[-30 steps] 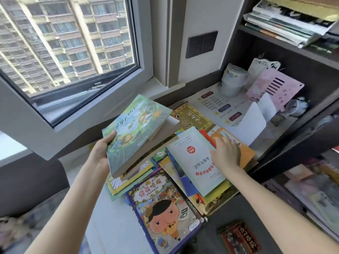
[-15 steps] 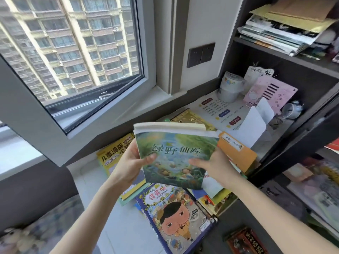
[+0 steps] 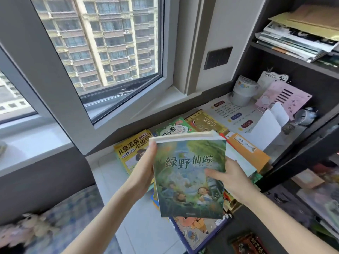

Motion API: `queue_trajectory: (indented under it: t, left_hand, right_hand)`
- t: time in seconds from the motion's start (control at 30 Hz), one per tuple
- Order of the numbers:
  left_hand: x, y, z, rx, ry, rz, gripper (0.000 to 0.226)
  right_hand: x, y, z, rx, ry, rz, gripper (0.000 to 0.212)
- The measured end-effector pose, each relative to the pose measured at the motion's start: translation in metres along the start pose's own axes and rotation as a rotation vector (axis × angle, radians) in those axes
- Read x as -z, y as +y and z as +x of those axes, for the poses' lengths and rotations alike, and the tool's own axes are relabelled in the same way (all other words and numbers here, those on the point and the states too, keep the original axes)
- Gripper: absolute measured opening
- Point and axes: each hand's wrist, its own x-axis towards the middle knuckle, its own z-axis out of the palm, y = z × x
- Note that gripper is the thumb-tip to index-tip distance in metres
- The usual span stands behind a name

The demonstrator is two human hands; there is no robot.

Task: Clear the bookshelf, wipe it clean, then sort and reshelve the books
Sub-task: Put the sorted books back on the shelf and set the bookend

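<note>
Pale tiled ledge [image 3: 139, 213] under a wide window [image 3: 102, 43], strewn with glossy paperbacks [image 3: 132, 153] lying flat. Dead centre above the pile, green book [image 3: 189, 180] held upright with cover toward the eyes, likely to read the title for sorting. Left hand [image 3: 145, 167] at nine o'clock of it, gripping the left edge. Right hand [image 3: 233, 178] at three o'clock, thumb pressed on the cover, fingers curled behind. Slick cover, thick cream page block. Dark bookshelf [image 3: 245, 57] at two o'clock, not yet emptied
</note>
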Motion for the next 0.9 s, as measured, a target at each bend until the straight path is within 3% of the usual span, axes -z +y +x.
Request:
queue_trajectory:
  t: [0.1,0.23,0.47,0.63,0.77,0.9]
  left_hand:
    - [-0.013,-0.003,0.003,0.099,0.063,-0.207,0.066]
    - [-0.035,-0.003,0.028,0.191,0.185,-0.413,0.064]
    - [-0.089,-0.008,0.079,0.375,0.130,-0.558,0.073]
    - [-0.096,-0.038,0.126,0.538,0.282,-0.356,0.083]
    - [-0.089,-0.046,0.131,0.645,0.138,-0.143,0.072]
    - [-0.077,-0.019,0.102,0.591,0.042,0.081,0.062]
  right_hand:
    - [0.008,-0.003,-0.004,-0.006,0.037,-0.032,0.030]
    - [0.025,-0.024,-0.009,0.073,0.117,-0.213,0.024]
    - [0.080,-0.065,0.010,0.095,0.266,-0.496,0.013]
    - [0.102,-0.048,0.056,-0.080,0.249,-0.733,0.017]
    - [0.114,-0.031,0.073,-0.188,0.227,-0.809,0.014]
    - [0.119,-0.039,0.077,-0.213,0.232,-0.825,0.019]
